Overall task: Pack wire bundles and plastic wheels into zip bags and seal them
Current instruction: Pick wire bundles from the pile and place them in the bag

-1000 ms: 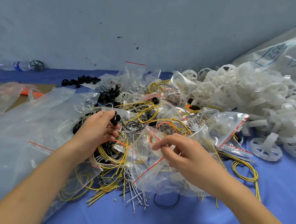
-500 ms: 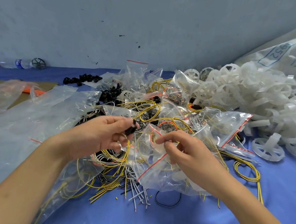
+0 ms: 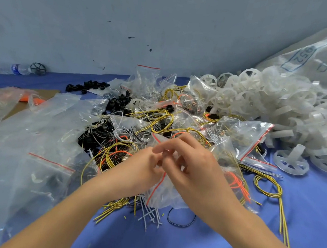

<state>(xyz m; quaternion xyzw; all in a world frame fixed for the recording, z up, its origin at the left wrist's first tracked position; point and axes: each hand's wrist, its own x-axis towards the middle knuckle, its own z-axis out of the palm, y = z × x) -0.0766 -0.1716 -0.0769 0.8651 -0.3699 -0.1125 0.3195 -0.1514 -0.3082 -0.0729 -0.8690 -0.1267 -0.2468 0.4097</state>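
My right hand (image 3: 194, 167) pinches the mouth of a clear zip bag (image 3: 158, 192) with a red seal stripe, which lies on the wire heap. My left hand (image 3: 141, 170) meets it at the bag's opening with its fingers curled and their tips tucked against the right hand's. The small black part that it carried is hidden by the fingers. Yellow-and-black wire bundles (image 3: 269, 187) and orange wires (image 3: 237, 184) lie around the bag. White plastic wheels (image 3: 281, 108) are heaped at the right, and one wheel (image 3: 291, 162) lies apart.
Large clear plastic bags (image 3: 36, 130) cover the left of the blue table (image 3: 166, 245). Filled zip bags (image 3: 248, 132) sit in the heap. Black parts (image 3: 88, 86) and a water bottle (image 3: 21, 68) lie at the back left. A big white sack (image 3: 317, 57) leans at the right.
My left hand has carried the black part rightward from the wire heap to the bag's mouth. My right hand stayed on the bag and raised its opening slightly.
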